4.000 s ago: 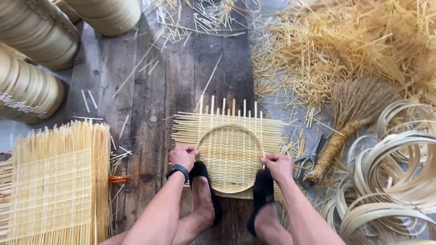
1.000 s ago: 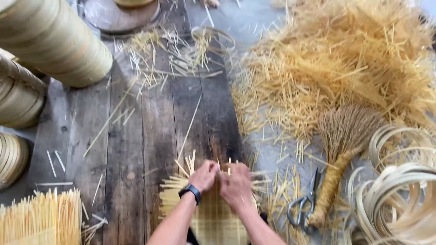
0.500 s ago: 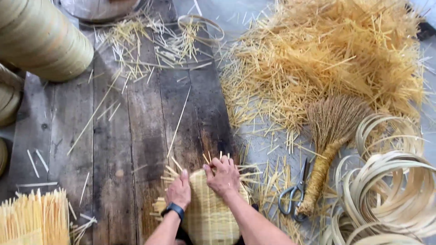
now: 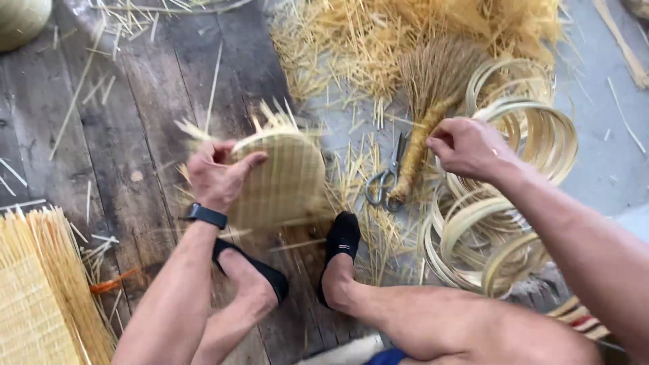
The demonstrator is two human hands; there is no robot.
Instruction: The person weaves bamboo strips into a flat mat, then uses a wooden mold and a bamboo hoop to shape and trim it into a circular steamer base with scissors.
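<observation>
1. Judging from the centre of the frame, the woven bamboo disc (image 4: 287, 179) is already formed; loose strip ends are left untrimmed.
2. It is gripped by the left hand (image 4: 216, 172), fingers closed on its rim.
3. The right hand (image 4: 470, 147) is curled over the bamboo hoops (image 4: 500, 203); a grip cannot be told.
4. Earlier, both hands were pressed on the disc lying flat; now it is lifted.

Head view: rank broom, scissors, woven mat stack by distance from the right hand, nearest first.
From the right hand:
1. Broom: its handle runs just beside the fingers, on their inner side.
2. Scissors: on the floor past the broom handle, toward the feet.
3. Woven mat stack: far across, at the lower left edge, beyond the left hand.
</observation>
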